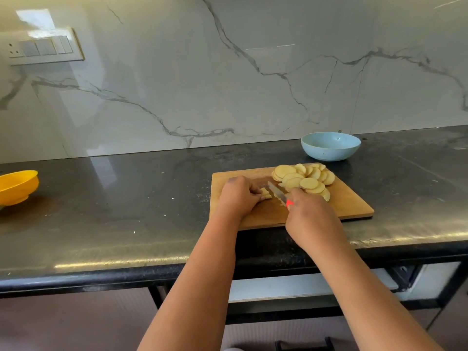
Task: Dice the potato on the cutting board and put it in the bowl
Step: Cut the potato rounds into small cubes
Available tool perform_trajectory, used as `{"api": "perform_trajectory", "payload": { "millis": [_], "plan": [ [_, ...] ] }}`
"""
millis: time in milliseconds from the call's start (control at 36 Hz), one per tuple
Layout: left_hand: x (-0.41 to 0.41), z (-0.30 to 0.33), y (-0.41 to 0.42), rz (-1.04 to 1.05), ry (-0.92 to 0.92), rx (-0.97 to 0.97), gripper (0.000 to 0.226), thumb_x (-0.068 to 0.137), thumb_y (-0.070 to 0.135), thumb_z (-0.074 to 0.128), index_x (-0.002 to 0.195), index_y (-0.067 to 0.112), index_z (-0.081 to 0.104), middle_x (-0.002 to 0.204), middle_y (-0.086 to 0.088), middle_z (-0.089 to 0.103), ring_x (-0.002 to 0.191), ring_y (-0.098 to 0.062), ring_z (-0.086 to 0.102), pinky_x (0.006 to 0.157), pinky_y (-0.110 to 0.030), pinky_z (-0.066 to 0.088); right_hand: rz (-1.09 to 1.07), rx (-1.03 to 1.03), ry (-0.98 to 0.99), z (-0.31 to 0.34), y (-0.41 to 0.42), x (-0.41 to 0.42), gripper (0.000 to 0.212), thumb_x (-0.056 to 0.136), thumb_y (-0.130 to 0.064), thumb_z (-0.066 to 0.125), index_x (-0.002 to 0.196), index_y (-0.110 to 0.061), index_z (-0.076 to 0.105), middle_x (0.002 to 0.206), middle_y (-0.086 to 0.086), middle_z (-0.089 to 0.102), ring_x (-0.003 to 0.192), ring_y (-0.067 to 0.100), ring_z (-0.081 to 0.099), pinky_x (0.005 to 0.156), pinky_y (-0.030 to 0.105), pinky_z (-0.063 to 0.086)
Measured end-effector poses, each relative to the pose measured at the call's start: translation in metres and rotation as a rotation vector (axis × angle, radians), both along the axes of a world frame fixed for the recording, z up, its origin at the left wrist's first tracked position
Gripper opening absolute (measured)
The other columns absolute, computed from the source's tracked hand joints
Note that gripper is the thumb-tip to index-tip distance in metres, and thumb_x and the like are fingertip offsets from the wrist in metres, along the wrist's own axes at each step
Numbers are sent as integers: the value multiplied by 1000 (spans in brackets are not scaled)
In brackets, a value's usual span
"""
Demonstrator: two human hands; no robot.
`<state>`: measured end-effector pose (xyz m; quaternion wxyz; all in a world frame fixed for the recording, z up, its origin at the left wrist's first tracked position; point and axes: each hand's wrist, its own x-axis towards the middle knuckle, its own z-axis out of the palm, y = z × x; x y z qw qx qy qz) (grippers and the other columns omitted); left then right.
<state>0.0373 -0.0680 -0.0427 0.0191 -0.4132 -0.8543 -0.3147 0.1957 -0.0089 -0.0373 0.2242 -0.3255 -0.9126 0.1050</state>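
- Left hand (239, 196): fingers curled down over a small stack of potato pieces (266, 194) on the board, pinning it in place.
- Right hand (312, 219): closed round the red handle of a knife (278, 195); only a sliver of red visible at the thumb side.
- Blade angled up and left from the right hand, edge down, just beside the left fingertips and touching the held pieces.
- Cut depth into the pieces: cannot tell.
- Pile of round potato slices (304, 179) overlapping on the far right part of the board, just beyond the right hand; nearest slices partly hidden by the knuckles.
- Cutting board (354, 209): wooden, lying flat near the counter's front edge, right corner nearest the edge.
- Blue bowl (330, 146): upright behind the board near the wall, apart from the board; inside not fully visible from this angle.
- Yellow bowl (17, 187): far left on the counter, well apart from the board, partly cut off by the frame.
- Counter (126, 198): dark polished stone, glossy, with light specks scattered.
- Wall (228, 72): white marble with grey veins; switch plate (41, 48) at upper left.
- Below the counter: cabinet fronts, partly hidden by both forearms.
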Motion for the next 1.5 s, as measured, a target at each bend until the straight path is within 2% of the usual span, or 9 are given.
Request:
{"api": "perform_trajectory", "payload": {
  "millis": [167,333,528,667,972,1111,1250,1389,1500],
  "plan": [
    [-2,-1,0,-16,17,-9,18,87,25,72,100,15,78,99,0,74,92,-15,64,75,-21,45,93,53,115,-3,5,-3,10,95,-9,51,95,-13,60,82,1,61,70,16,57,56,32,50],
    [-1,-1,0,-36,25,10,10,88,20,71,94,15,78,92,8,71,81,-8,58,64,-13,39,86,48,-44,-3,-3,-16,16,99,-10,43,105,-15,57,88,-1,53,70,11,47,48,20,24],
    [-1,-2,2,-7,-6,28,8,85,17,73,90,14,78,98,1,74,89,-13,64,79,-23,50,96,106,-216,11,-17,-24,25,100,-9,47,124,-14,53,114,8,56,94,19,60,60,24,36],
    [1,-1,0,-5,-8,30,13,85,23,74,94,14,78,97,-1,73,89,-14,63,78,-25,50,90,22,-319,16,-12,-4,18,93,-4,52,108,-15,55,91,2,52,73,15,50,62,27,38],
    [-5,-2,-5,8,-74,96,25,75,15,83,98,13,74,94,-1,73,90,-16,66,86,-30,55,174,84,174,7,7,12,10,93,-21,59,102,-20,63,77,-7,60,63,5,54,50,19,43],
    [-6,-3,-6,5,-85,109,14,79,7,76,88,17,72,87,0,73,83,-12,67,79,-23,54,171,70,154,-10,0,-3,9,96,-20,53,95,-18,61,81,-3,60,68,10,56,59,32,53],
    [-5,-3,-4,-1,-39,94,11,78,8,76,81,18,71,79,2,71,77,-12,66,68,-17,50,149,78,48,-15,-4,-19,16,100,-17,46,108,-18,60,95,1,59,75,12,53,52,20,33],
    [-7,-3,-6,-42,-24,95,8,76,12,78,82,15,74,81,1,72,80,-13,66,75,-26,55,165,109,-86,-2,-16,-26,35,100,-13,46,134,-17,49,118,6,58,101,21,59,76,28,48],
    [-6,-5,-4,-34,-14,85,7,77,14,78,84,15,76,82,6,71,80,-9,64,71,-18,51,155,84,-127,3,-13,-24,28,98,-11,48,125,-17,54,112,5,60,91,20,57,67,27,42]
  ]
}}
